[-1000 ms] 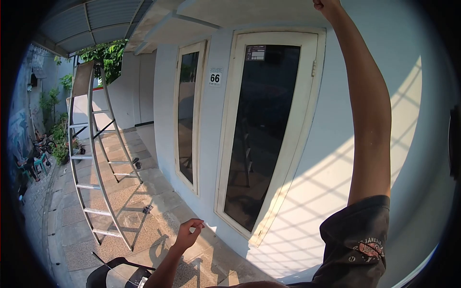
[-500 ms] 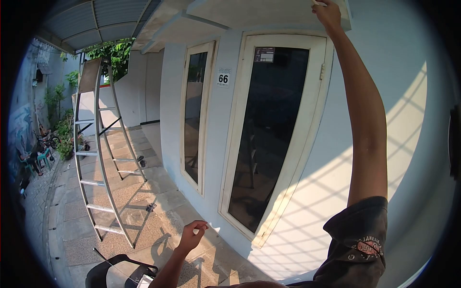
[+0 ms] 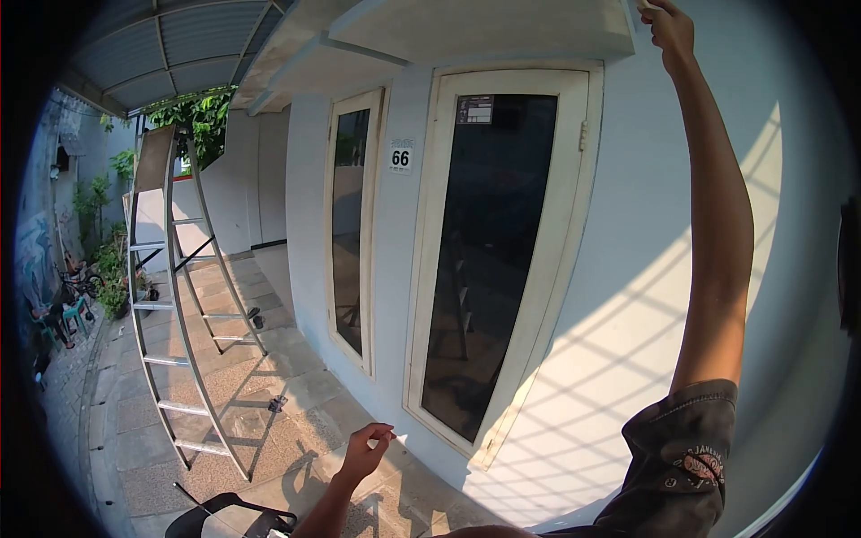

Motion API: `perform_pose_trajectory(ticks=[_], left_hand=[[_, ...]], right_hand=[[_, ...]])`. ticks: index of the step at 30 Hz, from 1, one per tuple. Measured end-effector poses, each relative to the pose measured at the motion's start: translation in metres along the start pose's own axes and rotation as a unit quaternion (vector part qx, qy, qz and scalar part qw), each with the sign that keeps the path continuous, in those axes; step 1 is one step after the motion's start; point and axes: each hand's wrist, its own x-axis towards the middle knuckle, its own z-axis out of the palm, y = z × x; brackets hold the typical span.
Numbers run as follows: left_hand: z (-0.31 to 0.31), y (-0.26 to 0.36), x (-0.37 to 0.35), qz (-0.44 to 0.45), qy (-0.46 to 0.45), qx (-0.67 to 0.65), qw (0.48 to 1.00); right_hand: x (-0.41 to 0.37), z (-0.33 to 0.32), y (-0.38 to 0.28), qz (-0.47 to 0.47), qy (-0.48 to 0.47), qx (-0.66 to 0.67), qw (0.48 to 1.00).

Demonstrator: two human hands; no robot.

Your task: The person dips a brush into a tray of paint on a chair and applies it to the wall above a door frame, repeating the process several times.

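Observation:
My right hand [image 3: 671,34] is raised high at the top edge, beside the corner of the overhead ledge [image 3: 574,31]. Its fingers are closed around a pale, thin handle-like thing [image 3: 644,4], mostly cut off by the frame. Low in the middle, my left hand [image 3: 366,451] hangs in front of the wall's foot with thumb and fingers curled together. Whether anything small sits in that pinch cannot be made out. Closest to my raised arm are the light blue-white wall [image 3: 637,242] and a cream-framed glass door [image 3: 502,224].
A tall aluminium stepladder [image 3: 184,359] stands on the tiled floor to the left. A narrow window [image 3: 352,224] and a number 66 plate [image 3: 401,159] are on the wall. A black chair-like object [image 3: 229,516] is below. A person [image 3: 58,318] sits far left.
My right hand has shifted rightward along the top, away from beneath the ledge to just past its corner. My view has turned slightly right. The left hand keeps its curled shape.

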Motion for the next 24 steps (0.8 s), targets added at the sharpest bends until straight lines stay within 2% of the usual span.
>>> perform_pose_trajectory(ticks=[5,8,10,16,17,19,20,22,24], left_hand=[[-0.003,0.004,0.003,-0.005,-0.005,0.006,1.0],[-0.004,-0.004,0.002,0.002,-0.002,0.017,1.0],[-0.003,-0.001,0.002,-0.004,-0.011,0.024,1.0],[0.014,0.004,0.007,-0.012,-0.028,0.013,0.999],[0.015,0.005,0.008,-0.013,-0.03,0.016,0.999],[0.019,0.005,0.01,-0.01,-0.033,0.017,0.999],[0.019,0.004,0.011,-0.01,-0.031,0.016,0.999],[0.02,0.002,0.01,-0.015,-0.021,0.007,1.0],[0.023,0.001,0.005,-0.018,-0.02,0.0,1.0]], right_hand=[[-0.023,-0.009,0.001,0.029,-0.013,0.036,0.999],[-0.032,-0.002,-0.003,0.038,-0.066,0.0,0.997],[-0.02,0.008,0.007,0.028,-0.148,-0.068,0.986],[0.021,0.058,0.047,-0.02,-0.161,-0.118,0.98],[0.026,0.059,0.053,-0.017,-0.158,-0.118,0.98],[0.027,0.063,0.05,-0.097,-0.068,-0.161,0.98],[0.028,0.059,0.048,-0.098,-0.069,-0.16,0.98],[0.02,0.039,0.036,-0.036,-0.027,-0.13,0.991],[0.015,0.024,0.037,-0.028,-0.004,-0.109,0.994]])
